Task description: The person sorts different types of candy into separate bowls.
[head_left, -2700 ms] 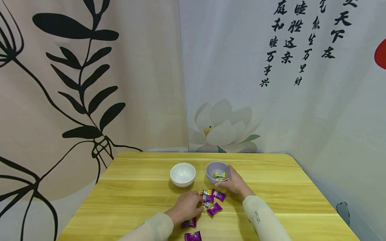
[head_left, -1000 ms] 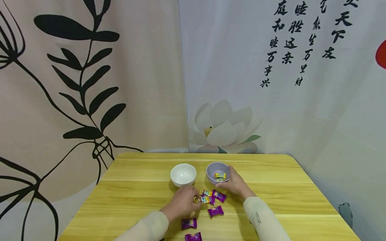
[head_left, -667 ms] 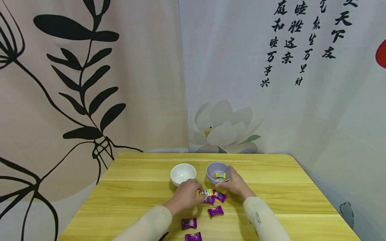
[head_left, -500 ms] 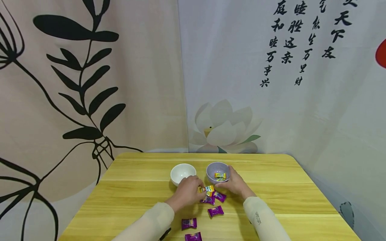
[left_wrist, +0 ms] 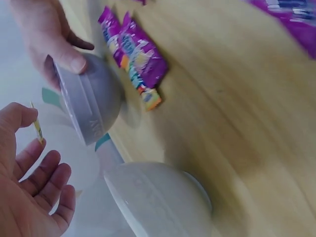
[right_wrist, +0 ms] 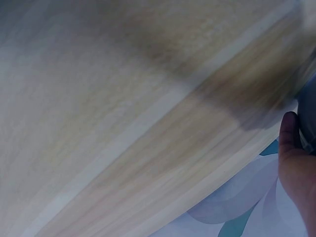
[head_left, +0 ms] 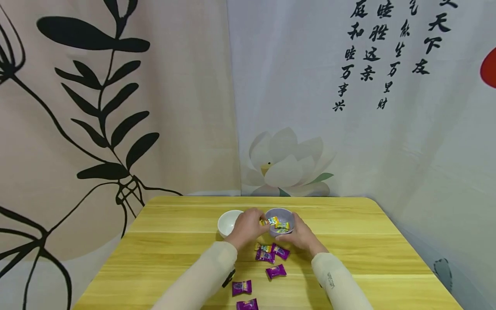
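Observation:
My left hand [head_left: 248, 226] pinches a small yellow-wrapped candy [head_left: 269, 221] between thumb and index finger at the left rim of a purple bowl [head_left: 276, 213]. The left wrist view shows this candy [left_wrist: 37, 127] edge-on, with the other fingers loosely bent. My right hand [head_left: 304, 237] grips the purple bowl from its right side, thumb along the near wall. Inside that bowl lie yellow candies [head_left: 283, 225]. Behind my left hand stands a white bowl [head_left: 226, 221], partly hidden by it. The right wrist view catches only part of my right hand [right_wrist: 296, 163] beside the bowl.
Just in front of the purple bowl, a yellow candy [head_left: 263, 248] lies against purple-wrapped candies [head_left: 265, 256]. Another purple candy [head_left: 276, 271] lies nearer, and two more, one a purple candy [head_left: 242, 287], sit toward the front of the wooden table [head_left: 155, 258]. A printed curtain hangs behind.
My left hand has picked a yellow candy from the pile and carried it up and away to the purple bowl's rim. My right hand has stayed on the bowl.

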`<state>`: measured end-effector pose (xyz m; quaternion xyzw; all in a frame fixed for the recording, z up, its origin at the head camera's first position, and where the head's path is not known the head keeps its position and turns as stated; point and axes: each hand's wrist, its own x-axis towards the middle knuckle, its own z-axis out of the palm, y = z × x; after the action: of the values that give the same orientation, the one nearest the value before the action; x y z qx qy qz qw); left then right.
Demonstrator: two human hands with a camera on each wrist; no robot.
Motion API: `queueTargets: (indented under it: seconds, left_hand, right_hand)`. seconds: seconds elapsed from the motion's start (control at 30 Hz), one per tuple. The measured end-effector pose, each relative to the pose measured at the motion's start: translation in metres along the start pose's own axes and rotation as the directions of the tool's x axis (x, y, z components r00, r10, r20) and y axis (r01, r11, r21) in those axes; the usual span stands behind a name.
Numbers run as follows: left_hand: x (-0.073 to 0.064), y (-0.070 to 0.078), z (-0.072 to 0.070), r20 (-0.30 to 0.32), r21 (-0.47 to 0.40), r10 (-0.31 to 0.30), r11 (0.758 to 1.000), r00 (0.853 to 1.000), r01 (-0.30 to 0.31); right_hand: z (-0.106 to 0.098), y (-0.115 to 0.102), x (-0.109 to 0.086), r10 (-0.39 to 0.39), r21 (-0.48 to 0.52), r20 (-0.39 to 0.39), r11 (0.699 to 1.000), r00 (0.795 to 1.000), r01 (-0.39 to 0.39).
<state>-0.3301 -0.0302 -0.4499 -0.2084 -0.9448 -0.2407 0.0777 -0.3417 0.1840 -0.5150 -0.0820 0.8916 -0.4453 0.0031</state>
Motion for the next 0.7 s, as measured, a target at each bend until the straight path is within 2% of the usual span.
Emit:
queueTargets:
  seconds: [0.1,0.3,0.47,0.7]
  left_hand:
    - [0.012,0.003,0.002,0.0,-0.023,-0.039,0.999,0.999,0.039]
    - [0.03,0.007,0.013,-0.014,0.028,-0.072,0.997,0.997,0.073]
    - [0.032,0.009,0.02,-0.044,0.084,-0.059,0.994,0.997,0.063]
    - [0.025,0.01,0.022,-0.07,0.069,-0.025,0.997,0.997,0.03]
  right_hand:
    - [-0.001,0.001,0.0,-0.007,0.003,0.005,1.0,1.0,0.007]
    - [0.0,0.002,0.001,-0.021,0.014,0.01,1.0,1.0,0.021]
    - [0.001,0.0,0.0,-0.039,0.004,0.003,0.999,0.999,0.039]
    - [-0.002,0.001,0.0,-0.041,-0.009,-0.011,0.999,0.999,0.041]
